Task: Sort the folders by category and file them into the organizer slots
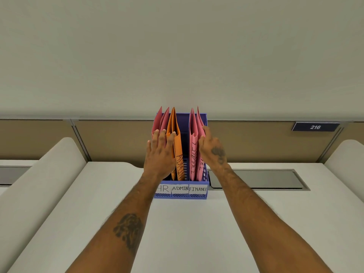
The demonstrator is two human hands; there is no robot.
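A blue organizer [181,195] stands on the white desk, its front labelled HR, ADMIN and FINANCE. Pink folders [160,120] stand in the HR slot, orange folders [177,146] in the ADMIN slot, and more pink folders [194,142] in the FINANCE slot. My left hand [159,154] lies flat with fingers spread against the HR folders and the orange ones. My right hand [211,147] rests with loose fingers against the right side of the FINANCE folders. Neither hand grips anything.
The white desk [187,233] runs toward me. A grey recessed cable tray [258,179] lies right of the organizer. Tan partition panels [110,138] stand behind, with a sign reading 216 [315,127] at the right. Rounded white dividers [39,174] flank the desk.
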